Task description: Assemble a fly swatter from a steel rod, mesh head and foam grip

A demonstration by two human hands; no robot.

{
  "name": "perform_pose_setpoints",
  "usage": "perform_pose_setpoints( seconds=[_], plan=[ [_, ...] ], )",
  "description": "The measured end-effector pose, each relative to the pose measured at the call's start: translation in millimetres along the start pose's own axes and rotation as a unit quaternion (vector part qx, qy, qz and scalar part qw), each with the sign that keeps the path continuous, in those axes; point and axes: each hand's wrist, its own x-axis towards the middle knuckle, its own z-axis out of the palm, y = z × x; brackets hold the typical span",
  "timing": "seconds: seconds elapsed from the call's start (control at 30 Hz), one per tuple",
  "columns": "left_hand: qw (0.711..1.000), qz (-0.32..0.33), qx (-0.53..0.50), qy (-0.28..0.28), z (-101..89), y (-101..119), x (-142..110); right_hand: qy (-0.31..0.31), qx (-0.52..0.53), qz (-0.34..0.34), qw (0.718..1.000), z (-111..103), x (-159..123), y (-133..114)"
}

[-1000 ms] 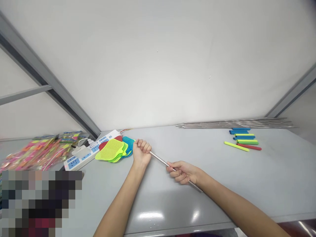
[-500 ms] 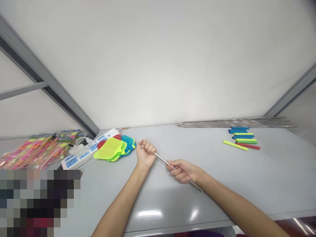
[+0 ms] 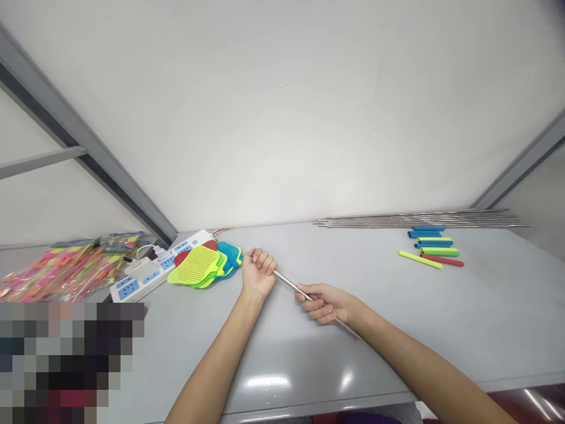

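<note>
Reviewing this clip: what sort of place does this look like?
Probably a small assembly workbench: on a grey table lie plastic mesh fly swatter heads, coloured foam tubes and a row of steel rods, with a matching steel rod held in the left hand and right hand.

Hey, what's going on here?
A person is holding a thin steel rod over a grey table with both bare hands. The left hand is closed in a fist near one end, and the right hand grips the rod further along. Just beyond the left hand lie colourful plastic fly swatters, beside a white power strip. Over to the right lie more steel rods and short coloured foam tubes.
</note>
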Motion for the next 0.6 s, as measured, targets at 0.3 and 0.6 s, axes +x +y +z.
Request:
perform_pose_setpoints(
  seconds=[0.3,0.6],
  plan=[
    [1.0,-0.002,0.009,-0.01,2.5,12.4,-0.5,0.031,-0.031,-0.042,0.998,6.8,1.9,1.9],
    [0.998,0.054,0.031,0.007,1.6,39.2,0.0,0.059,-0.108,-0.045,0.991,15.3,-1.3,0.7]
  ],
)
